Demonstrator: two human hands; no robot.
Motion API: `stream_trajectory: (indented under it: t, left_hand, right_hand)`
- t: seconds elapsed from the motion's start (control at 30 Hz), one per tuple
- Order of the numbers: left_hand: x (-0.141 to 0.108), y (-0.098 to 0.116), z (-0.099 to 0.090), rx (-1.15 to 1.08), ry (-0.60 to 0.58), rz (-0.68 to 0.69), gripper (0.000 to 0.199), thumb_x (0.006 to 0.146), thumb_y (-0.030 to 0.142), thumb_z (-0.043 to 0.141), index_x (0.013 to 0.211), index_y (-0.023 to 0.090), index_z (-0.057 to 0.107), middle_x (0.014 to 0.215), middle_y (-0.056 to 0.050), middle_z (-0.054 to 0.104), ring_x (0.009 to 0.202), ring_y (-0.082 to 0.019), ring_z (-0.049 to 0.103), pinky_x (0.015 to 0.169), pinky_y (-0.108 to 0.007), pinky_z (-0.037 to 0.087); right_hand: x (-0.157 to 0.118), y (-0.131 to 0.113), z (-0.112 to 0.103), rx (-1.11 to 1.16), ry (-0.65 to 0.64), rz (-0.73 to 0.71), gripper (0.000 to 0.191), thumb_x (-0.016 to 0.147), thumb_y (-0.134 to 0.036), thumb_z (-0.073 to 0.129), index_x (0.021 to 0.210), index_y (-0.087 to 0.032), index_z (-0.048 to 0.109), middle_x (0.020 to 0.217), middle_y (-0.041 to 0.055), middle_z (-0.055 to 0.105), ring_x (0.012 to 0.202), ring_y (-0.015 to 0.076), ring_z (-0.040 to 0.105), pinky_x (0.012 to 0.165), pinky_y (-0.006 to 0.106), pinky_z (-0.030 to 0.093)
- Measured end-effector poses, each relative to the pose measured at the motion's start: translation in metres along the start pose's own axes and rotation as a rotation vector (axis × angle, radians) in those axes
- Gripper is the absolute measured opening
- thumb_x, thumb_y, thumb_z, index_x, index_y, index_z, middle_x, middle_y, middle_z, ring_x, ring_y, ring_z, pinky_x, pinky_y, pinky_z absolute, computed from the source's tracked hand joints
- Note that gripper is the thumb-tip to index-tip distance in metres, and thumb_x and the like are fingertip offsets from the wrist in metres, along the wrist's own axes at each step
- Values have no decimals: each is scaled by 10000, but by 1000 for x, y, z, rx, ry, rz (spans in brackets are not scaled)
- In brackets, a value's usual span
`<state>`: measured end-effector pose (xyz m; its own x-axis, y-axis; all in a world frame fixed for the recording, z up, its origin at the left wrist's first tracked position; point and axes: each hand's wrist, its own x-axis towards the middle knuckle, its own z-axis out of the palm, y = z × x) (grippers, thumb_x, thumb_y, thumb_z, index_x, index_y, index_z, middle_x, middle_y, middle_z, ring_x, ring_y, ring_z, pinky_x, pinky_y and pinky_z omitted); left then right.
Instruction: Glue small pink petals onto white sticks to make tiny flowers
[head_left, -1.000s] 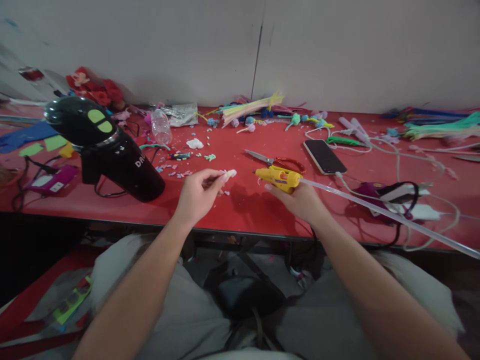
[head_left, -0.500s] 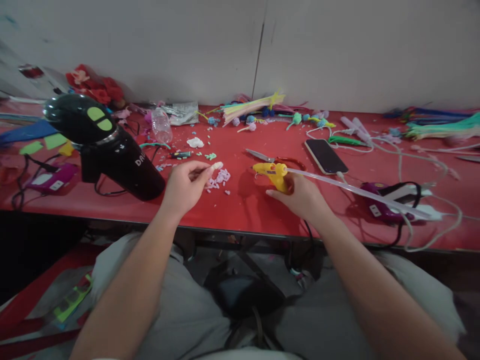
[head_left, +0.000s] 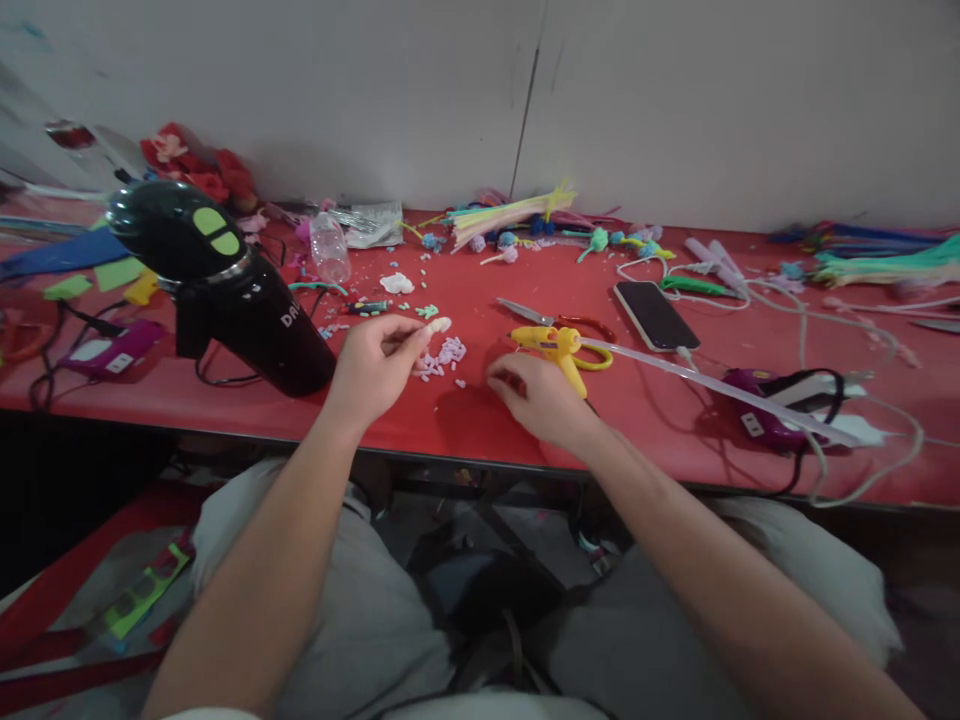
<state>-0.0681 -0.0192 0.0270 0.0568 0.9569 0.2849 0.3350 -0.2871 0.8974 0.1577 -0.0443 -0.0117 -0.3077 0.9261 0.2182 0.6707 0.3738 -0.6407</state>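
Note:
My left hand (head_left: 377, 365) pinches a small cream-coloured fuzzy piece (head_left: 438, 326) between thumb and fingertips. Just beyond and below its tip lies a pile of short pink cut bits (head_left: 450, 352) on the red tabletop (head_left: 450, 425). My right hand (head_left: 544, 397) hovers low over the table with its fingers loosely bent and apart, holding nothing. Beside it, a yellow glue gun (head_left: 556, 344) rests on the table, a long clear glue stick (head_left: 675, 370) sticking out of its back. Scissors (head_left: 523, 311) with red and yellow handles lie behind and partly under the glue gun.
A black bird-shaped container (head_left: 262, 330) stands left of my left hand. A phone (head_left: 655, 315) charges at right, near a purple power block (head_left: 757, 405) with looping cables. Pipe cleaners (head_left: 510, 215) lie along the wall. A clear bottle (head_left: 330, 250) stands at back left.
My right hand has let go of the glue gun and moved left towards the pink bits. The glue gun now lies on the table. My left hand still pinches the cream piece.

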Motion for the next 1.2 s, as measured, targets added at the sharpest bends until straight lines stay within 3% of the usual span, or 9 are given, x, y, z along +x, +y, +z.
stream_trajectory:
  t: [0.07, 0.2, 0.33, 0.53, 0.73, 0.9, 1.07, 1.2]
  left_hand:
    - [0, -1, -1, -3, 7, -4, 229, 868, 384, 754, 852, 156, 752, 664, -17, 673, 580, -119, 600, 562, -229, 495]
    - [-2, 1, -5, -9, 2, -23, 217, 865, 366, 769, 831, 153, 745, 697, -24, 698, 590, -117, 613, 578, -226, 506]
    - [-5, 4, -6, -9, 2, -28, 194, 863, 335, 770, 815, 149, 741, 672, -15, 685, 565, -115, 602, 552, -223, 497]
    - [-6, 2, -5, -23, -9, -19, 204, 873, 341, 754, 811, 148, 734, 658, -16, 675, 565, -120, 599, 551, -232, 490]
    - [-3, 0, -1, -46, -8, 6, 248, 862, 382, 756, 770, 157, 706, 614, -7, 634, 552, -125, 576, 541, -246, 462]
    - [-2, -2, 3, -45, -5, -13, 278, 876, 411, 738, 769, 162, 679, 614, -5, 625, 533, -124, 560, 540, -256, 464]
    - [-5, -6, 11, -30, -13, -25, 245, 911, 403, 722, 847, 169, 691, 701, -17, 674, 586, -129, 615, 581, -252, 503]
    - [-11, -6, 24, -86, -39, -37, 195, 926, 360, 712, 883, 171, 697, 691, -11, 673, 575, -125, 625, 572, -240, 512]
  right_hand:
    - [24, 0, 12, -80, 1, 24, 181, 947, -141, 558, 984, -176, 732, 1011, 106, 760, 913, 219, 675, 832, 338, 495]
    - [53, -6, 27, -196, -89, 131, 131, 974, -250, 630, 954, -188, 743, 1022, 101, 759, 940, 224, 670, 806, 322, 482]
    - [60, -14, 37, -246, -97, 176, 127, 962, -289, 646, 934, -182, 709, 1060, 124, 746, 954, 246, 668, 742, 319, 462]
    - [62, -11, 47, -287, -130, 158, 114, 969, -154, 550, 956, -165, 663, 1098, 138, 722, 986, 233, 657, 782, 306, 462]
    - [57, -7, 38, -225, -115, 114, 80, 908, -97, 593, 907, -176, 603, 1041, 125, 698, 938, 213, 641, 808, 302, 468]
    - [45, -7, 23, -117, -66, 114, 105, 864, -110, 614, 832, -199, 570, 830, 48, 688, 728, 170, 603, 681, 291, 448]
    - [21, -5, 14, 272, 103, 99, 141, 743, -157, 681, 711, -216, 557, 717, 10, 672, 661, 154, 598, 648, 297, 468]
    - [0, -4, 7, 440, 158, 79, 77, 721, -187, 672, 780, -214, 630, 748, 7, 698, 670, 158, 640, 665, 310, 525]
